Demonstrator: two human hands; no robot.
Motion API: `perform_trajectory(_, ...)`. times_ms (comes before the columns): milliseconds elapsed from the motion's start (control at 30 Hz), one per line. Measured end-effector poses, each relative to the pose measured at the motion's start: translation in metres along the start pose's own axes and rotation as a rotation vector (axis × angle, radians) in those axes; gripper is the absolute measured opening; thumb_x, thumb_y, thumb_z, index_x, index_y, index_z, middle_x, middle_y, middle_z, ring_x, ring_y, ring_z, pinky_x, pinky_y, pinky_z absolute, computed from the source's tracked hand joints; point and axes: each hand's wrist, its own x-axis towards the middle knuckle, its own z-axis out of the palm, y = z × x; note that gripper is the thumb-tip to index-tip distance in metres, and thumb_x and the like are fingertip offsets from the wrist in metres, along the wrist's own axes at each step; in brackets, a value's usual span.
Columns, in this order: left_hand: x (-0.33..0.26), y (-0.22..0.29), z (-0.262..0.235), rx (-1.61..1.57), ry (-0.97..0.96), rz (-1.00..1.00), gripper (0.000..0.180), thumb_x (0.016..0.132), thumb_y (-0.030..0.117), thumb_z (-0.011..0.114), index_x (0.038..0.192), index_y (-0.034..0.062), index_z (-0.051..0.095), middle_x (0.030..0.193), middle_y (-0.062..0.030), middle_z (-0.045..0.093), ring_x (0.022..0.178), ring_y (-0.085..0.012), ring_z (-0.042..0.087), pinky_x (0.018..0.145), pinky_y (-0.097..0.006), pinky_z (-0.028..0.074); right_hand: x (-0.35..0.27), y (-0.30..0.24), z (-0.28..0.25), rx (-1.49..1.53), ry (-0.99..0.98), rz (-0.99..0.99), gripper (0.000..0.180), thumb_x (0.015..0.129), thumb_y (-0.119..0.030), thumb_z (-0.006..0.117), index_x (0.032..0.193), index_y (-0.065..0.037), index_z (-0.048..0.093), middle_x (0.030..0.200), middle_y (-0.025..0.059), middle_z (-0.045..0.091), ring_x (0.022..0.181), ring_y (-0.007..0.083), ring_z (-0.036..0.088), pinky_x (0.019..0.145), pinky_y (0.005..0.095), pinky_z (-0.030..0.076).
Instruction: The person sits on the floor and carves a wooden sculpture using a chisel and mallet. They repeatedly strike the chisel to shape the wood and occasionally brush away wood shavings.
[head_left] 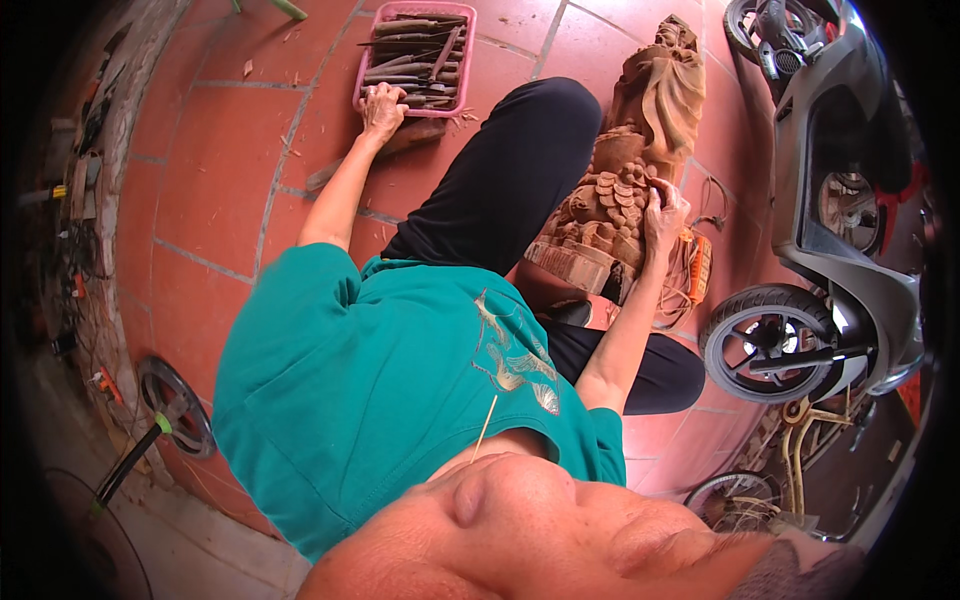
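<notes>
"Where's the left hand (383,112)?"

"At the pink basket (470,50), fingers curled on its near rim; I can't tell whether they grip anything. The tools (402,69) lie just beyond, mostly crosswise to the forearm."

"And the wooden carving (655,110)?"

"Well right of that hand. The right hand (666,208) is nearer, bent fingers touching its right side; its long axis runs from near left to far right."

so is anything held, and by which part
Firm grip unclear: left hand touches the pink basket at its near rim, right hand the wooden carving at its right side.
</notes>
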Motion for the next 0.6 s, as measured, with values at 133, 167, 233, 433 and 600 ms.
perform_trajectory(133, 0.008, -0.003, 0.007, -0.036, -0.049, -0.065, 0.026, 0.078, 0.025, 0.077, 0.103, 0.0203, 0.072, 0.113, -0.0046, 0.060, 0.118, -0.0295, 0.049, 0.098, -0.057, 0.039, -0.001, 0.007, 0.001, 0.023, -0.057, 0.057, 0.019, 0.089, -0.008, 0.064, 0.106, -0.013, 0.071, 0.105, 0.0048, 0.070, 0.102, 0.0267, 0.057, 0.092, 0.0363, 0.043)
perform_trajectory(167, 0.011, -0.001, 0.008, -0.028, -0.048, -0.072, 0.026, 0.079, 0.026, 0.077, 0.103, 0.0204, 0.072, 0.112, -0.0042, 0.060, 0.118, -0.0295, 0.049, 0.097, -0.058, 0.039, -0.001, 0.007, 0.000, -0.002, -0.055, 0.054, 0.019, 0.089, -0.008, 0.064, 0.106, -0.013, 0.071, 0.105, 0.0049, 0.070, 0.102, 0.0269, 0.057, 0.092, 0.0364, 0.043)
perform_trajectory(233, 0.013, -0.002, 0.007, -0.010, -0.078, -0.078, 0.023, 0.081, 0.025, 0.075, 0.102, 0.0190, 0.071, 0.111, -0.0042, 0.059, 0.117, -0.0297, 0.049, 0.097, -0.059, 0.039, -0.001, 0.007, 0.000, -0.027, -0.051, 0.046, 0.019, 0.089, -0.008, 0.064, 0.106, -0.012, 0.071, 0.104, 0.0052, 0.070, 0.101, 0.0271, 0.057, 0.092, 0.0367, 0.043)
perform_trajectory(433, 0.010, -0.015, 0.015, -0.087, -0.114, -0.078, 0.017, 0.089, 0.030, 0.065, 0.100, 0.0178, 0.069, 0.114, -0.0066, 0.063, 0.118, -0.0306, 0.052, 0.093, -0.060, 0.037, 0.000, 0.007, 0.002, -0.013, -0.028, 0.022, 0.018, 0.089, -0.008, 0.064, 0.105, -0.012, 0.071, 0.104, 0.0062, 0.070, 0.101, 0.0276, 0.057, 0.092, 0.0383, 0.043)
perform_trajectory(600, 0.018, -0.032, 0.012, -0.254, -0.201, -0.109, 0.027, 0.093, 0.038, 0.056, 0.103, 0.0170, 0.069, 0.106, -0.0067, 0.071, 0.109, -0.0286, 0.063, 0.095, -0.061, 0.033, 0.000, 0.007, 0.002, -0.013, -0.019, 0.019, 0.017, 0.088, -0.006, 0.064, 0.103, -0.010, 0.071, 0.102, 0.0077, 0.071, 0.099, 0.0282, 0.058, 0.091, 0.0381, 0.044)
